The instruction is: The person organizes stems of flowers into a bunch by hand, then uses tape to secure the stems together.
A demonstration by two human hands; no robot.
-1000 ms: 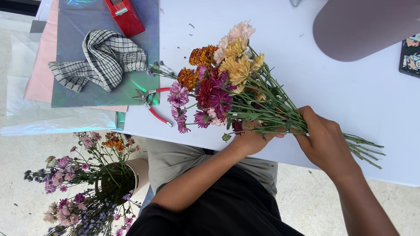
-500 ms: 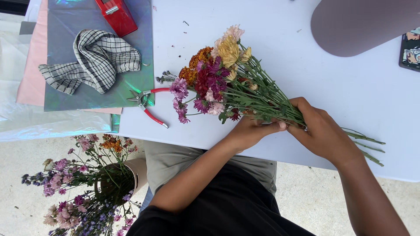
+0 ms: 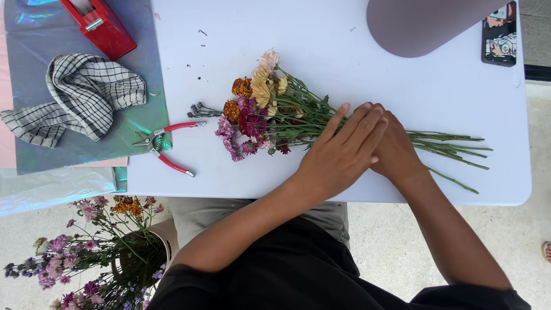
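Head view, looking down on a white bench (image 3: 344, 34). Centre of frame: bunch of mixed flowers (image 3: 258, 109) lying flat, blooms toward the left, green stems (image 3: 447, 143) trailing to the right edge. Left hand (image 3: 338, 155) laid palm-down over the stems with fingers straight and spread, pressing rather than clenching; right hand (image 3: 396, 146) tucked partly beneath it at the same spot, its grip hidden, so open or closed cannot be told. Left of the blooms: red-handled pruning shears (image 3: 166, 146), untouched, well apart from both hands. Upper left: checked cloth (image 3: 80, 97) on an iridescent sheet (image 3: 138, 69), red tape dispenser (image 3: 97, 23) at the top edge. Lower left, off the bench: pot of loose flowers (image 3: 86, 258). Step in hand, as judged: gathering and steadying the stems into one bundle. Next move likely calls for a firm one-handed hold at the binding point, freeing the other hand for shears or tape.
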